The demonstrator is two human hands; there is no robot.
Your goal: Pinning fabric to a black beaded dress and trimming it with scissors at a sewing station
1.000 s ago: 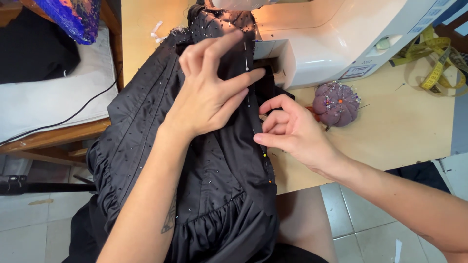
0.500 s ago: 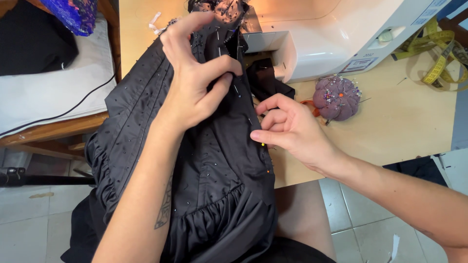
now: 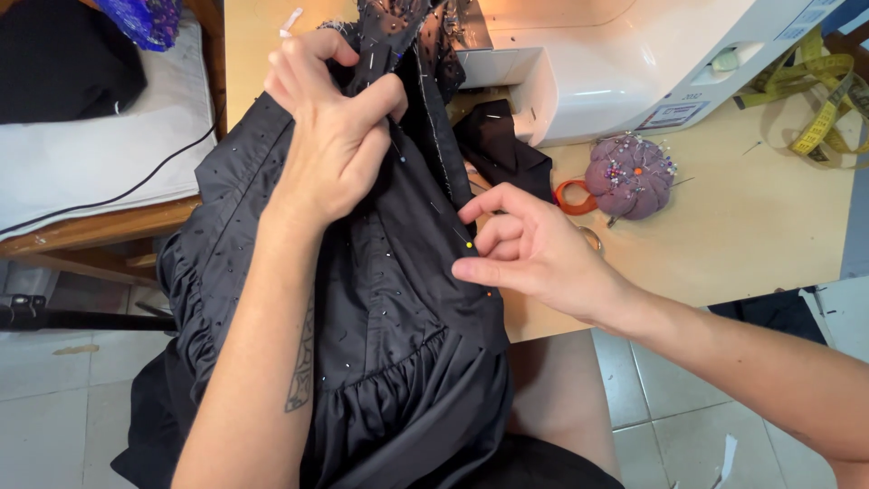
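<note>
The left hand (image 3: 337,136) grips a fold of the black dress (image 3: 362,326), thumb and fingers pinched shut on the cloth just below the lacy top edge. The dress hangs from that grip down over the table edge and into the lap, its gathered ruffle well below both hands. The right hand (image 3: 529,254) rests at the dress's right seam – forefinger stretched flat along the cloth, thumb above it, the other fingers curled in; a yellow-headed pin (image 3: 468,244) sits between thumb and forefinger. Beyond the right fingertips lie a purple pincushion (image 3: 630,177) and the white sewing machine (image 3: 634,63). A yellow tape measure (image 3: 819,100) lies farther right.
</note>
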